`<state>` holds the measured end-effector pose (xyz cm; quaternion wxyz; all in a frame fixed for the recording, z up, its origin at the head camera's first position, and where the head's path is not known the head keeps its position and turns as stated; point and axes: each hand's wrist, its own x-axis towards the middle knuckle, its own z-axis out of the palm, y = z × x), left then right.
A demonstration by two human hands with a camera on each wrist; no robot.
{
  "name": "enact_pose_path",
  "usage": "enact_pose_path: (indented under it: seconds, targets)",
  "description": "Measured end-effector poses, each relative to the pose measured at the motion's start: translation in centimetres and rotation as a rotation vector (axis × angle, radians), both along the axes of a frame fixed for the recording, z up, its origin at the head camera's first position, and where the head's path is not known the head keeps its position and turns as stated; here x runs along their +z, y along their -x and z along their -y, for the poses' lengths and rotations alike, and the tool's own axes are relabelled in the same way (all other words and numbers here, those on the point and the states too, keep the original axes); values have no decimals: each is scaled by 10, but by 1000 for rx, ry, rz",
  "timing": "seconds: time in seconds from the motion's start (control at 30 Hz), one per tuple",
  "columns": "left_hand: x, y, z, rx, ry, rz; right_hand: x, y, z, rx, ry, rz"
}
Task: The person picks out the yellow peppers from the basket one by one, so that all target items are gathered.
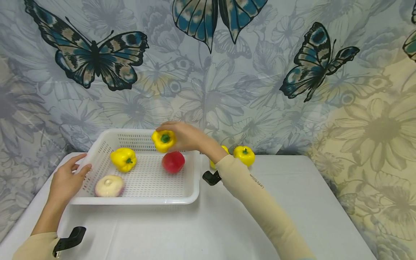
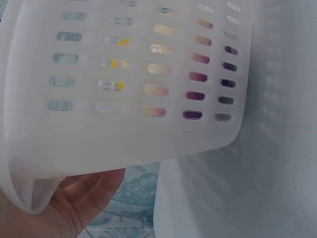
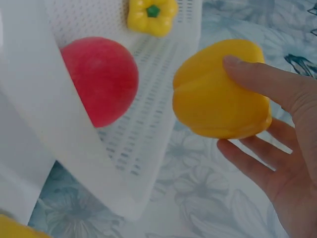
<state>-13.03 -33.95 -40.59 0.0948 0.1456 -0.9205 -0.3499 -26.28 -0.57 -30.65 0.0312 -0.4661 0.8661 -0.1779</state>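
Right hand [image 1: 185,136]: centre of the head frame; thumb and fingers are partly curled, thumb on one side and fingertips on the other, gripping a yellow pepper [image 1: 159,141]; the pepper is smooth, lobed and blocky, its green stem facing the camera; it appears in front of the rear wall of the basket [image 1: 136,200], just above the red fruit [image 1: 173,162].

Left hand [image 1: 67,180]: left of the head frame; it holds the basket rim, thumb laid over the edge, fingers bent beneath the lip as shown at lower left of the left wrist view.

Basket: white moulded plastic, rectangular, rounded corners, flared rim; walls and floor are perforated with slots. Contents: the red fruit, round and matt, at right; a second pepper [image 1: 121,160], tilted, at left; a bulb [image 1: 109,186], squat and cream with a purplish edge, at lower left.

Right of the basket: an outer pepper [image 1: 244,156], glossy and ribbed; another yellow piece [image 1: 225,149], mostly hidden by the right forearm; both rest on a flat white table [image 1: 260,209]; behind it hangs a backdrop [image 1: 208,94], creased, printed with flowers and butterflies.
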Motion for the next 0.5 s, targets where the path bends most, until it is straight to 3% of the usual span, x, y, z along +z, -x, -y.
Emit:
enact_pose_path:
  seconds: [0.5]
  targets:
    - [1,0,-2,3,5,-15,5,-4,-38,-11,106,62]
